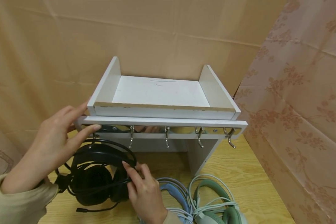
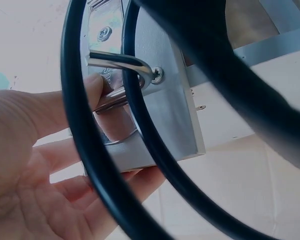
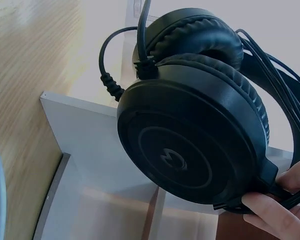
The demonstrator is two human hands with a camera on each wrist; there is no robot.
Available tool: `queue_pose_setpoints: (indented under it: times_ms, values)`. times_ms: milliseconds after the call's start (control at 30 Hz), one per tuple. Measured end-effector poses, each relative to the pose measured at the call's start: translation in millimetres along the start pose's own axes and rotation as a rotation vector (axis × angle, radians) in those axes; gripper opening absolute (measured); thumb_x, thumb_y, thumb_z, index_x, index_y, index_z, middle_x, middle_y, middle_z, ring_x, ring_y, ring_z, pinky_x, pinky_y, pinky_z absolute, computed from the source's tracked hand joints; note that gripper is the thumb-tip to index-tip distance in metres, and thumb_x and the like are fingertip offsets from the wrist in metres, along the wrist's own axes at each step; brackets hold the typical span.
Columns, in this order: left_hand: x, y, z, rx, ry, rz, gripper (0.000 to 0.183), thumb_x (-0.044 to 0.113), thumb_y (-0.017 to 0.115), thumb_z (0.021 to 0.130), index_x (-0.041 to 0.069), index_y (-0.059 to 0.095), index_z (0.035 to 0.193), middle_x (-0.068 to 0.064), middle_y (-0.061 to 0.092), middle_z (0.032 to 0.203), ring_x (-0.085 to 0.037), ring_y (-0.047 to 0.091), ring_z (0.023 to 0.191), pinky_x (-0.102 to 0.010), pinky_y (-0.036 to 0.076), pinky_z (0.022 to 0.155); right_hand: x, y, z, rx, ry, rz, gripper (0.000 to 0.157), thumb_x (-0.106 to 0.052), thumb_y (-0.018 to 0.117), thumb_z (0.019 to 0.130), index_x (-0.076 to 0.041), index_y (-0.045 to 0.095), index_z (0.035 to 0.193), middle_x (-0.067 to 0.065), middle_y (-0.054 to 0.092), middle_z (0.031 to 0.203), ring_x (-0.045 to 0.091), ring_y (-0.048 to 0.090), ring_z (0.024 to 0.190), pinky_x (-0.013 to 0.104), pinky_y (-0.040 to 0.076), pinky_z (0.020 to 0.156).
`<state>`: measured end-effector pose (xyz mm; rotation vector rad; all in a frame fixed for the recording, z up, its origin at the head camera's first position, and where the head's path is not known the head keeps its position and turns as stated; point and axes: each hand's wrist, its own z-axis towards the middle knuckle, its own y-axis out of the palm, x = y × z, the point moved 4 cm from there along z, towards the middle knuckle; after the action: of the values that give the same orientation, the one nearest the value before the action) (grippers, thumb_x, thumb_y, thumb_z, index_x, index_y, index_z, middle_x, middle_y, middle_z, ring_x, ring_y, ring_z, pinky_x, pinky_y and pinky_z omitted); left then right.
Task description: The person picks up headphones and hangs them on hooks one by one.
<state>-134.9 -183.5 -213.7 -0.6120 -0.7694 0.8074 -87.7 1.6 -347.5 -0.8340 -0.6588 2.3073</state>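
Note:
A black headset [image 1: 91,183] with a boom microphone [image 1: 82,210] is at the leftmost hook [image 1: 93,141] of a white shelf unit [image 1: 165,112]. In the left wrist view, one thin black bar of its headband [image 2: 152,135] lies within the bend of the metal hook [image 2: 117,61]. My left hand [image 1: 54,135] grips the left end of the hook rail [image 1: 168,120], thumb in front and fingers behind. My right hand [image 1: 145,189] holds the headset near one ear cup [image 3: 190,145], with fingers around the end of the headband.
Several more metal hooks [image 1: 167,137] line the rail to the right. Blue headphones [image 1: 177,197] and green headphones [image 1: 215,188] with bundled cables lie on the wooden table [image 1: 257,186] at front right. Tan cloth [image 1: 168,37] hangs behind, and flowered cloth [image 1: 305,124] at right.

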Motion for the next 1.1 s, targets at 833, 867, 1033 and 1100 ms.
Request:
queue_pose_setpoints:
  times_ms: [833, 867, 1033, 1100]
  values:
    - [-1.2, -0.4, -0.3, -0.006, 0.002, 0.039, 0.062, 0.021, 0.073, 0.08, 0.008, 0.048, 0.135, -0.011, 0.059, 0.092, -0.027, 0.059, 0.074, -0.031, 0.045, 0.054, 1.5, 4.0, -4.8, -0.183, 0.003, 0.048, 0.067, -0.001, 0.061, 0.081, -0.026, 0.04, 0.139, 0.006, 0.058, 0.112, 0.018, 0.065, 0.094, 0.014, 0.043, 0.056]
    - [-0.9, -0.3, -0.3, -0.006, 0.001, 0.035, 0.062, 0.02, 0.073, 0.08, 0.007, 0.048, 0.135, -0.011, 0.059, 0.092, -0.027, 0.059, 0.074, -0.033, 0.048, 0.055, 1.6, 4.0, -5.1, -0.183, 0.008, 0.051, 0.066, -0.002, 0.061, 0.081, -0.026, 0.04, 0.139, 0.006, 0.058, 0.112, 0.018, 0.066, 0.093, 0.014, 0.043, 0.056]
    - [-1.6, -0.2, -0.5, -0.015, -0.008, 0.023, 0.062, 0.02, 0.072, 0.08, 0.006, 0.048, 0.135, -0.012, 0.059, 0.093, -0.029, 0.059, 0.076, -0.042, 0.052, 0.06, 2.0, 3.2, -5.6, -0.133, 0.003, 0.036, 0.065, -0.003, 0.062, 0.08, -0.028, 0.043, 0.138, 0.005, 0.061, 0.109, 0.014, 0.066, 0.08, 0.011, 0.039, 0.051]
    - [-1.5, -0.4, -0.6, -0.012, -0.007, 0.026, 0.062, 0.02, 0.073, 0.08, 0.006, 0.048, 0.135, -0.012, 0.059, 0.092, -0.029, 0.059, 0.076, -0.042, 0.052, 0.06, 2.3, 2.6, -5.8, -0.107, -0.002, 0.021, 0.064, -0.003, 0.062, 0.08, -0.028, 0.044, 0.137, 0.004, 0.062, 0.107, 0.012, 0.064, 0.073, 0.011, 0.038, 0.05]
